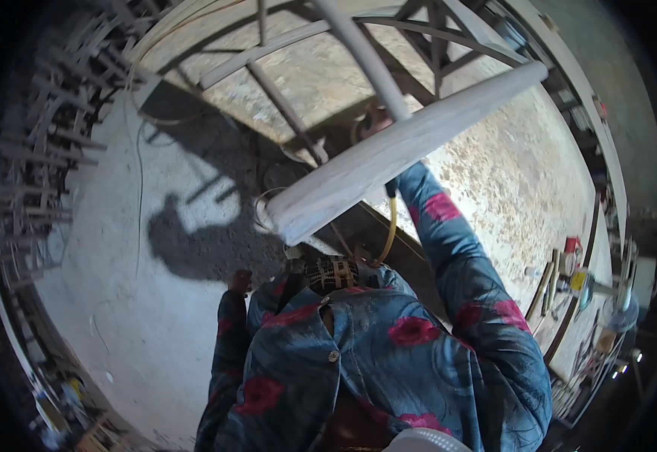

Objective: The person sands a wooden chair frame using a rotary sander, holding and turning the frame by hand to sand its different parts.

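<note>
A pale wooden chair frame (411, 143) is tilted in front of me, its wide, rounded board slanting up to the right. Curved and straight bars run from it toward the top of the view. My right hand (376, 120) reaches behind this board, close to a curved bar. Its visible fingers are bent, but the board hides most of what they grip. A yellow hose (392, 226) with a dark fitting rises from near my waist toward that forearm. Down at my side, my left hand (242, 281) is small and in shadow, away from the chair; its fingers are unclear.
Many chair frames (42, 166) are stacked along the left. A thin cable (138, 203) trails over the pale floor (102, 301). On the right are wooden sticks (547, 286), a red container (572, 245) and assorted bench items. A long beam (577, 75) borders the upper right.
</note>
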### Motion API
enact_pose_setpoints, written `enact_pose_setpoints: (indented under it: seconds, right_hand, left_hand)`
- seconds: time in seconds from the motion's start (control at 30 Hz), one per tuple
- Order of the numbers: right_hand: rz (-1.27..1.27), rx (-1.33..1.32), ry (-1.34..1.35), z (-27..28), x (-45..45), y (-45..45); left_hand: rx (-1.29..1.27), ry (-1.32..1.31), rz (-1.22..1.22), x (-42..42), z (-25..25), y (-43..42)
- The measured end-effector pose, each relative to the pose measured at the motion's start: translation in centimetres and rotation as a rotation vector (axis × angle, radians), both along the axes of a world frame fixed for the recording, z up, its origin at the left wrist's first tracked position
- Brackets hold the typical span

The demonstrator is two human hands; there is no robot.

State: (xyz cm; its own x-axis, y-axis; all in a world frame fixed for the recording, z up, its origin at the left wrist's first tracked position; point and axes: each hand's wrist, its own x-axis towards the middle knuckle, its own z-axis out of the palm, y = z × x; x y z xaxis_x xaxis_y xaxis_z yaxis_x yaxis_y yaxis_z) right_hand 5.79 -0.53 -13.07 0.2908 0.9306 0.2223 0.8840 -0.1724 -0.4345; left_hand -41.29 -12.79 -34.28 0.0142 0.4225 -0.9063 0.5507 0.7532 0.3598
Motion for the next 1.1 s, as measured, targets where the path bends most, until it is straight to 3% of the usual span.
enact_pose_setpoints:
  seconds: [0.03, 0.13, 0.17, 0.2, 0.23, 0.27, 0.33, 0.4, 0.47, 0.57, 0.63, 0.7, 0.73, 0.8, 0.9, 0.93, 1.0, 1.03, 1.1]
  right_hand:
    - [0.003, 0.027, 0.021, -0.3, -0.7, -0.5]
    - [0.062, 0.137, 0.119, -0.8, -3.0, -2.7]
    - [0.099, 0.181, 0.157, -0.5, -3.4, -3.5]
    - [0.118, 0.165, 0.137, 0.7, -3.6, -4.5]
    - [0.117, 0.098, 0.082, 2.4, -3.5, -5.2]
    - [0.119, 0.033, 0.031, 3.2, -2.8, -5.3]
    - [0.037, 0.08, 0.031, 3.0, 0.0, -4.4]
    - [-0.28, -0.008, 0.149, 4.1, 3.6, -2.7]
    - [-0.387, 0.022, 0.117, 4.1, 8.0, -0.1]
    - [-0.402, -0.038, 0.004, 0.8, 15.4, 4.9]
    - [-0.458, 0.038, 0.338, -4.9, 18.9, 8.9]
    - [-0.476, 0.097, 0.693, -5.9, 15.4, 9.7]
    - [-0.4, 0.014, 0.452, -1.2, 12.4, 8.5]
    - [-0.259, -0.072, 0.212, 0.0, 6.8, 6.3]
    - [0.351, 0.287, 0.2, -3.1, -1.0, 3.0]
    - [0.382, 0.283, 0.103, -1.6, -3.6, 1.2]
    - [0.401, 0.281, -0.051, 2.6, -7.8, -2.4]
    - [0.435, 0.241, 0.03, 2.8, -8.5, -3.2]
    - [0.503, 0.133, 0.049, 2.7, -8.7, -4.7]
  left_hand:
    - [-0.033, -0.041, 0.099, 0.2, 0.0, 0.8]
    - [0.126, -0.128, -0.064, 2.0, 1.1, 3.6]
    - [0.266, -0.205, -0.299, 0.0, -3.6, 4.8]
    - [0.336, -0.237, -0.277, 0.3, -5.3, 6.2]
    - [0.406, -0.269, -0.257, 1.8, -4.1, 7.7]
    - [0.236, -0.216, -0.211, 2.5, -2.5, 9.3]
    - [0.276, -0.187, -0.178, 5.2, 1.9, 10.7]
    - [0.229, -0.179, -0.045, 8.1, 7.2, 11.1]
    - [0.205, -0.154, -0.016, 11.4, 13.3, 10.7]
    - [0.201, -0.105, 0.049, 13.4, 17.5, 10.1]
    - [0.238, -0.075, 0.031, 13.3, 17.4, 9.6]
    - [0.269, -0.144, 0.026, 11.9, 16.6, 8.5]
    - [0.271, -0.223, 0.033, 11.7, 16.1, 8.4]
    - [0.121, -0.212, 0.253, 13.1, 16.5, 8.4]
    - [0.168, -0.382, 0.326, 13.4, 14.6, 7.8]
    - [0.194, -0.46, 0.356, 13.0, 13.1, 7.7]
    - [0.496, -0.487, 0.134, 13.0, 11.6, 6.8]
    - [0.599, -0.484, 0.073, 12.7, 10.5, 6.5]
    - [0.459, -0.72, 0.072, 10.9, 6.2, 7.0]
